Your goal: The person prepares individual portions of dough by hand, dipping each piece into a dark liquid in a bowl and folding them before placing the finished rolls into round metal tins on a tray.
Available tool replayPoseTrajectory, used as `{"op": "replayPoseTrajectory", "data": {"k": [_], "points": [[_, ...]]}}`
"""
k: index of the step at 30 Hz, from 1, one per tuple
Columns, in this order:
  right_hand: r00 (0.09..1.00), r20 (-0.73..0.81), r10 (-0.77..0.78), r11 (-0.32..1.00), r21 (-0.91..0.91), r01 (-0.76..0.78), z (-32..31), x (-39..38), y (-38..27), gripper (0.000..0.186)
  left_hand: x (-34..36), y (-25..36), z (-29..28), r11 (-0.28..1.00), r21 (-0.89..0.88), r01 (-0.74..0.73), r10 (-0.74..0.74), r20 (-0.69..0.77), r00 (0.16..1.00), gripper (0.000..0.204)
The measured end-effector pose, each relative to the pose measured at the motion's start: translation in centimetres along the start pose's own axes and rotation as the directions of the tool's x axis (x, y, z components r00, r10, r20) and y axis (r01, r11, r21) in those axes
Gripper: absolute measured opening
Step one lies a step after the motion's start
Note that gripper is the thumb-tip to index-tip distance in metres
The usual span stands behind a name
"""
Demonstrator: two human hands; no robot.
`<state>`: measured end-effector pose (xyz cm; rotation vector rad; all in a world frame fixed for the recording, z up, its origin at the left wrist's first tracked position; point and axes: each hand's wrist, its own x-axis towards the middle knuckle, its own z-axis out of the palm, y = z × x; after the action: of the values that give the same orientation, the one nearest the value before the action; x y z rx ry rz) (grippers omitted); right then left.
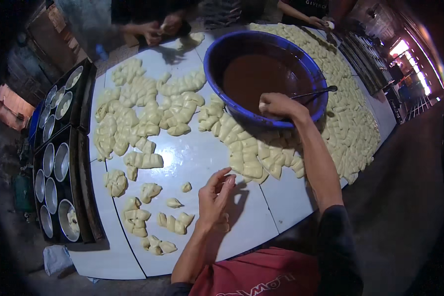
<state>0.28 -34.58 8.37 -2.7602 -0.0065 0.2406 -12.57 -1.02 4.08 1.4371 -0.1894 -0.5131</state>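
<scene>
My right hand (278, 106) is over the near side of a big blue tub (214, 81) that holds a brown, thick-looking mixture (256, 74). Its fingers are curled closed, with a pale bit at their tips that I cannot make out. Beside that hand, a dark-handled utensil (315, 92) leans across the tub's right rim. My left hand (216, 197) hovers above the white table, fingers and thumb apart, with nothing visible between them. A dough piece (223, 223) lies partly hidden beside its wrist. Small dough pieces (173, 203) and short rows of dough (175, 223) lie to its left.
Pale dough pieces crowd the table's left (133, 113) and right (348, 128). Dark trays with round metal tins (61, 163) stand along the left edge, some tins holding dough. Across the table, one person's hands (158, 32) and another person's hand (318, 22) are at work.
</scene>
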Motion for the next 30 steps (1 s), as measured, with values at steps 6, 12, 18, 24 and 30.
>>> {"op": "replayPoseTrajectory", "data": {"k": [6, 12, 18, 24, 30], "points": [[0.987, 0.155, 0.05, 0.763, 0.632, -0.137, -1.5, -0.6, -2.6, 0.023, -0.6, 0.0, -0.9, 0.996, 0.065, 0.065, -0.07, 0.07, 0.995, 0.036], [0.999, -0.038, 0.007, 0.152, 0.988, 0.037, -1.1, -5.3, -9.5, 0.015, 2.7, 2.1, 2.2, 0.971, -0.237, 0.014, 0.0, 0.057, 0.998, 0.042], [0.981, -0.086, 0.175, -0.194, 0.974, 0.12, 6.3, -10.2, -13.8, 0.013, 2.6, 3.7, 3.2, 0.765, -0.607, 0.213, -0.17, 0.129, 0.977, 0.047], [0.911, -0.386, 0.144, 0.447, 0.847, 0.288, 12.7, -14.1, -16.6, 0.044, 0.8, -0.7, -1.2, 0.818, -0.561, 0.129, -0.223, -0.102, 0.969, 0.035], [0.749, -0.661, 0.04, 0.866, 0.396, 0.304, 15.4, -14.8, -20.1, 0.03, -1.2, -0.1, -2.0, 0.94, -0.34, -0.009, -0.051, -0.169, 0.984, 0.037]]}}
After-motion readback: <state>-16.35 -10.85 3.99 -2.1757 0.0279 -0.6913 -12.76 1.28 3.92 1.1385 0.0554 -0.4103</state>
